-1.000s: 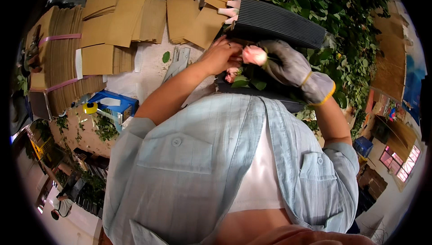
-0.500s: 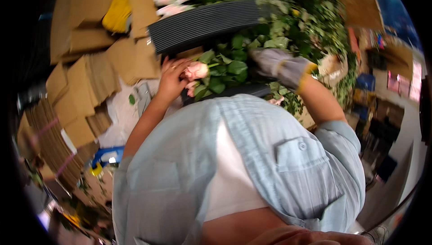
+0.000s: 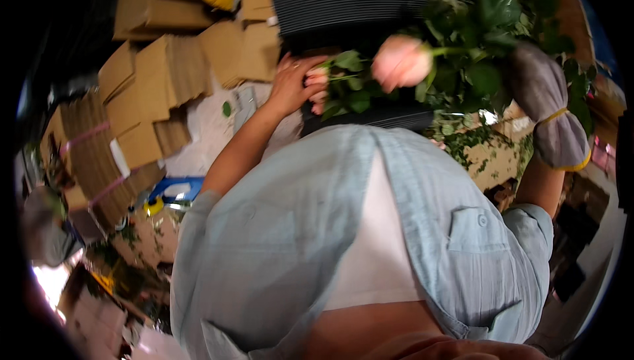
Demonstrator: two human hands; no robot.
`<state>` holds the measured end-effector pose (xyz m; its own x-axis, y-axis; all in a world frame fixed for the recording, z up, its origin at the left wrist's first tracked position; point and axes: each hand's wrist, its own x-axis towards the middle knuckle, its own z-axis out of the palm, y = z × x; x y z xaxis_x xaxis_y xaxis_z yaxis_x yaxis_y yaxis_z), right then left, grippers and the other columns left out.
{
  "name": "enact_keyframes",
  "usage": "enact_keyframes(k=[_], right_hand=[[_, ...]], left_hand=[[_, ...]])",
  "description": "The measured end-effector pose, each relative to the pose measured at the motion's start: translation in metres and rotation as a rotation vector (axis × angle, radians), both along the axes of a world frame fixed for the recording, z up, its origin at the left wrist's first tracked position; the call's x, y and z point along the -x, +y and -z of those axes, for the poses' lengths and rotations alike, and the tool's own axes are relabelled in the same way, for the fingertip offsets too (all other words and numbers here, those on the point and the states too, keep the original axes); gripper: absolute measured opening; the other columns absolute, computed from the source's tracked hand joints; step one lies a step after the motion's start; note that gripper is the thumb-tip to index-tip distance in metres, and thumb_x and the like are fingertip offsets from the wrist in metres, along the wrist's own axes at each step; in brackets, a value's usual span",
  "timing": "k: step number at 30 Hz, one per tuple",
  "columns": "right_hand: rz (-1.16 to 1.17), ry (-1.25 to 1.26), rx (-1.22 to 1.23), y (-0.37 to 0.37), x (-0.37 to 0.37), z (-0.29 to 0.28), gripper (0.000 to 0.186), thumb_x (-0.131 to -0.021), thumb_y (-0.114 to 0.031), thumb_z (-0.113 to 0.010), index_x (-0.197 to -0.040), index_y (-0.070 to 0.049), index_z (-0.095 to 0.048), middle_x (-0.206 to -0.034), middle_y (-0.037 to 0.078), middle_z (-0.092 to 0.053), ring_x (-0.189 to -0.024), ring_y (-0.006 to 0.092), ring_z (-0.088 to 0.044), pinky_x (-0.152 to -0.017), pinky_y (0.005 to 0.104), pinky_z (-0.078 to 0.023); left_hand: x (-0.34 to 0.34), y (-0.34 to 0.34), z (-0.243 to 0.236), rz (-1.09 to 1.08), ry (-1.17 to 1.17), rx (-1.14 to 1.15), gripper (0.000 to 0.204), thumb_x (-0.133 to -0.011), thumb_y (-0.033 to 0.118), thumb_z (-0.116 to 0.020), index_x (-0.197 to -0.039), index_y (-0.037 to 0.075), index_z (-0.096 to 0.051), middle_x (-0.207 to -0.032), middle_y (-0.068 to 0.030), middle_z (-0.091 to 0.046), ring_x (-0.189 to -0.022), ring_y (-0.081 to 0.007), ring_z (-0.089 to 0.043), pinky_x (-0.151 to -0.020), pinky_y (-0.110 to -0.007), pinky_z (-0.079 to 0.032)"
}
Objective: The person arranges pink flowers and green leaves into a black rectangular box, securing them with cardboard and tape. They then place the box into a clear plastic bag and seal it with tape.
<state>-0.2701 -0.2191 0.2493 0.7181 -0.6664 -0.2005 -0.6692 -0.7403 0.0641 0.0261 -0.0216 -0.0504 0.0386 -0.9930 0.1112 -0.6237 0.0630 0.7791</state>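
Right of the black ribbed trough (image 3: 350, 10), the gloved right hand (image 3: 543, 86) grips a long-stemmed rose (image 3: 401, 63) reaching over it, the bare left hand (image 3: 294, 86) touching roses (image 3: 318, 77) inside, its grip unclear from here.

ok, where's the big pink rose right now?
In the head view, the big pink rose is above centre, slightly right, between the bare left hand and gloved right hand, its stem toward the latter.

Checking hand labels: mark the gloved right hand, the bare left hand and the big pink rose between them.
Gloved right hand (image 3: 543, 84): head view, on the glove over the hand.
Bare left hand (image 3: 295, 85): head view, on the back of the hand.
Big pink rose (image 3: 401, 64): head view, mid-bloom, on the petals.
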Motion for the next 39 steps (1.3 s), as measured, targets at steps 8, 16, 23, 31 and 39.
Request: enact_keyframes(k=[8,16,23,31,39], right_hand=[[-0.098,0.198,-0.142,-0.005,-0.038,0.221,0.024,-0.097,-0.021,-0.042,-0.115,-0.015,-0.056,-0.110,0.011,-0.064,-0.099,0.0223,-0.064,-0.082,0.0319,-0.053],[-0.052,0.045,-0.154,-0.030,0.007,0.269,0.022,-0.091,-0.018,-0.050,-0.108,-0.010,-0.063,-0.101,0.016,-0.068,-0.085,0.0370,-0.065,-0.070,0.0462,-0.053],[-0.082,0.048,-0.113,-0.010,-0.032,0.201,0.019,-0.089,-0.017,-0.051,-0.101,-0.009,-0.063,-0.094,0.019,-0.067,-0.080,0.0389,-0.065,-0.065,0.0486,-0.052],[-0.376,-0.003,-0.009,0.019,-0.075,0.092,0.010,-0.086,-0.017,-0.061,-0.093,-0.012,-0.066,-0.081,0.010,-0.066,-0.071,0.0299,-0.065,-0.065,0.0406,-0.054],[-0.495,0.002,-0.558,-0.034,-0.147,0.109,0.037,-0.079,-0.014,-0.069,-0.114,-0.007,-0.059,-0.085,0.014,-0.064,-0.078,0.0348,-0.064,-0.066,0.0454,-0.050]], left_hand=[[0.006,-0.003,0.014,-0.014,-0.008,0.191,0.047,-0.072,0.028,-0.078,-0.118,0.022,-0.070,-0.110,-0.0107,-0.062,-0.107,-0.0358,-0.051,-0.103,-0.047,-0.038],[0.013,0.011,0.009,-0.129,-0.255,0.128,0.050,-0.073,0.042,-0.076,-0.121,0.032,-0.068,-0.100,-0.0107,-0.045,-0.104,-0.0331,-0.041,-0.100,-0.058,-0.033],[0.002,0.000,-0.001,0.020,-0.457,0.235,0.050,-0.070,0.039,-0.079,-0.118,0.031,-0.068,-0.139,-0.0048,-0.042,-0.116,-0.0335,-0.039,-0.104,-0.049,-0.030],[-0.004,-0.010,0.003,0.046,-0.089,0.065,0.036,-0.072,0.036,-0.074,-0.106,0.024,-0.072,-0.139,-0.0032,-0.052,-0.125,-0.0326,-0.044,-0.107,-0.050,-0.027],[-0.002,-0.009,0.002,0.056,-0.025,0.042,0.039,-0.075,0.037,-0.073,-0.113,0.026,-0.069,-0.136,-0.0045,-0.054,-0.124,-0.0325,-0.044,-0.107,-0.055,-0.025]])
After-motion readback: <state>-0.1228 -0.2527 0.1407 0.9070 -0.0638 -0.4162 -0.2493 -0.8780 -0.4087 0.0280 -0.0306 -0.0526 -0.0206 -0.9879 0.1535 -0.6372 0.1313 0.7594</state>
